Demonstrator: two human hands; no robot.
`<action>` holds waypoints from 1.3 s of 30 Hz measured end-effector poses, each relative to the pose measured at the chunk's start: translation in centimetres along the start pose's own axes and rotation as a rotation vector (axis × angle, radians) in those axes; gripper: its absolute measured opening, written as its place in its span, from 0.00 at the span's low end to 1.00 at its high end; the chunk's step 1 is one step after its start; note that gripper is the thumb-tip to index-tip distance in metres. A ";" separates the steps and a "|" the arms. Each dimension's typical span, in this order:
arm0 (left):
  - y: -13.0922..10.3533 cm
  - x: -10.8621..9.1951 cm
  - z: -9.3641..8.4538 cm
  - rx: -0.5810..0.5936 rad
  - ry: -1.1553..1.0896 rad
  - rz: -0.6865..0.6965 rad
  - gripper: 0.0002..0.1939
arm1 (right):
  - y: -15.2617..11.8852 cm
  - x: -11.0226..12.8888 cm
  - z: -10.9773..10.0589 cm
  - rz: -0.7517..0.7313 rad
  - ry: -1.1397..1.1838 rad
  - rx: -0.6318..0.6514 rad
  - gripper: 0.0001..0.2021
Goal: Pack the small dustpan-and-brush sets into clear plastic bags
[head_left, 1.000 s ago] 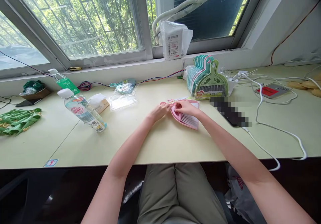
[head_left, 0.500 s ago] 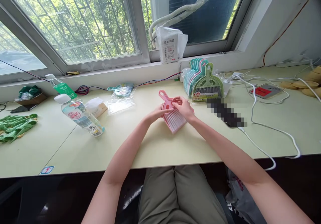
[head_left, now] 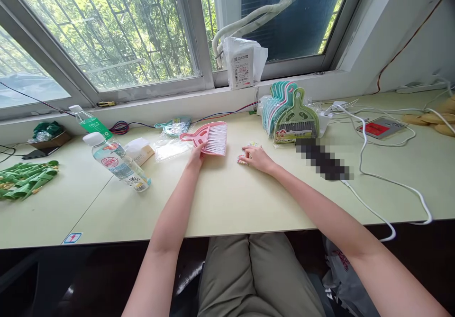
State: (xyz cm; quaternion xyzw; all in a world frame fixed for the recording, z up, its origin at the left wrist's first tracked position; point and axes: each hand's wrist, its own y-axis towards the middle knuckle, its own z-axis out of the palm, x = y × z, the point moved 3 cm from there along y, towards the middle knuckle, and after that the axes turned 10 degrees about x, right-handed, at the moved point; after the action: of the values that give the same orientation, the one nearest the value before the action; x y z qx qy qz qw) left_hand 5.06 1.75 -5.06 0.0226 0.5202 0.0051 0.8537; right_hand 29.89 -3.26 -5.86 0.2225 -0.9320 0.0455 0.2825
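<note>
Spreading wide under the window, the desk (head_left: 249, 203) carries everything here. Toward its back edge a stack of dustpans (head_left: 289, 113) stands upright, and a water bottle (head_left: 117, 160) lies to the left. The pink brush (head_left: 208, 139) sits left of centre, handle pointing left, bristles toward the right. It looks light and stiff in its plastic back, soft only at the bristles — best taken by the handle or the solid back, not the fringe. The left hand (head_left: 196, 155) grasps its near edge, fingers curled under. The right hand (head_left: 256, 157) rests flat and loose, fingertips (head_left: 245, 157) touching a small printed card (head_left: 249, 147) — thin and bendable, likely easiest lifted by an edge.
</note>
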 end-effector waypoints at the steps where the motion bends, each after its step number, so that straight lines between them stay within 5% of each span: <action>1: 0.0 0.1 -0.1 -0.006 0.005 0.005 0.15 | -0.2 0.4 0.1 -0.036 0.023 0.001 0.12; 7: 0.0 0.9 0.5 0.001 0.100 -0.041 0.19 | -0.7 -0.1 -2.1 -0.033 0.186 -0.087 0.17; 12: -0.9 1.7 2.6 0.132 0.178 -0.121 0.22 | -2.1 -1.3 -7.2 0.063 0.322 -0.746 0.23; 14: -1.6 2.1 3.9 0.210 0.162 -0.134 0.25 | -2.7 -0.5 -7.5 0.025 0.298 -0.883 0.29; 16: -2.3 2.6 5.2 0.280 0.120 -0.135 0.27 | -2.3 0.9 -6.0 -0.019 0.221 -0.741 0.33; 20: -3.5 3.5 7.4 0.425 0.058 -0.130 0.32 | -0.6 3.5 0.2 -0.075 0.056 -0.073 0.37; 22: -3.7 3.6 7.6 0.426 0.068 -0.099 0.34 | -0.2 3.8 2.0 -0.102 0.089 0.078 0.38; 25: -3.6 3.4 7.2 0.375 0.099 -0.069 0.38 | -0.1 3.3 2.3 -0.087 0.261 0.039 0.35; 31: -4.0 2.6 7.8 0.382 0.149 0.021 0.37 | -1.1 1.6 -0.1 0.088 0.673 -0.614 0.44; 36: -3.9 2.6 9.0 0.513 0.313 0.110 0.41 | 0.0 0.5 0.9 0.137 1.322 -0.303 0.18; 39: -2.5 2.0 8.0 0.486 0.618 0.138 0.39 | 0.2 -0.3 0.4 0.118 1.440 -0.332 0.11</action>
State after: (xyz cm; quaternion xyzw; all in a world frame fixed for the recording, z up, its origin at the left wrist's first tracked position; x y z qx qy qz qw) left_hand 13.07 -0.96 -3.33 0.2563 0.7358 -0.0544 0.6245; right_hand 29.83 -3.03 -6.36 0.0417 -0.5211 0.0539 0.8507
